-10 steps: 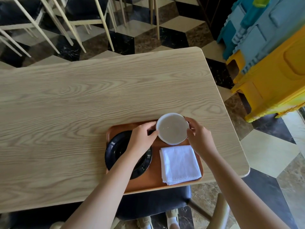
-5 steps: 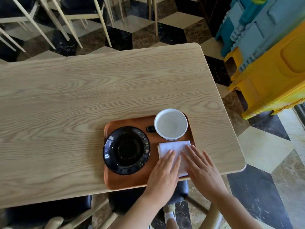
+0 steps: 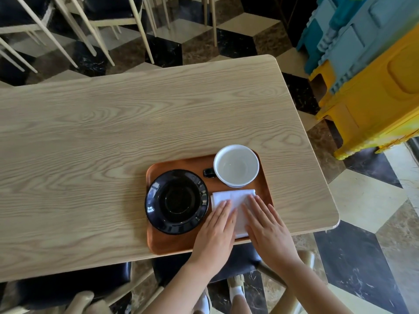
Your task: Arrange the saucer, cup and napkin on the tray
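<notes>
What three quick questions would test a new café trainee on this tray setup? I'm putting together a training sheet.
1. True or false: the cup stands on the saucer.
2. Which thing do both hands press flat? A) saucer B) napkin C) cup
3. Fill in: the cup's dark handle points toward the person's ____.

Key
1. False: cup and saucer sit apart on the tray.
2. B: the left hand and right hand lie flat on the napkin.
3. Left.
</notes>
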Demonstrator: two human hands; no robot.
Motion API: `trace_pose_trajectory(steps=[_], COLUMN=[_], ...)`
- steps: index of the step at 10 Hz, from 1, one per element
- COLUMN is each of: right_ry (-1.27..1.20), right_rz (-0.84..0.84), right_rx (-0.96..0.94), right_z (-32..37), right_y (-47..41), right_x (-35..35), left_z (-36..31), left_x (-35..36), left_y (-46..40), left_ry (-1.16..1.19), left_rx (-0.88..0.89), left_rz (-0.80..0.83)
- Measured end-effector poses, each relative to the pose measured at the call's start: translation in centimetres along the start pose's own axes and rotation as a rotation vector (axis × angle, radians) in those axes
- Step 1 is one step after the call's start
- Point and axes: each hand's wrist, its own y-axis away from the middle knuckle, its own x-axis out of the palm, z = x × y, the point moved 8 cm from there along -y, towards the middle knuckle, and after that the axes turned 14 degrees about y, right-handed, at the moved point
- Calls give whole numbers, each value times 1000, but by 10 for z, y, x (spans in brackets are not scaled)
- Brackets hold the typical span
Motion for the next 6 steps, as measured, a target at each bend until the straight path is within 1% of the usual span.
trace_pose_trajectory(steps=[2,3,4,5,6], right_ry=[7,50,71,36,-66], right_rz=[30,16,70,197,305], right_rx=[10,-1,30,40,10], right_z=[-1,0,0,5,7], right_y=[-1,-3,-4,-10,-15], right_x=[-4,-6,-10,-27,-52], left_z=[-2,-3,-9,-16,-30], left_x=[-1,-4,-18,-37,-75], left_y=[0,-3,-6,-13,-18], left_ry=[-10,-2,37,61,76], left_rx=[4,-16,-49,-67,-50], left_rz=[13,61,111,195,206])
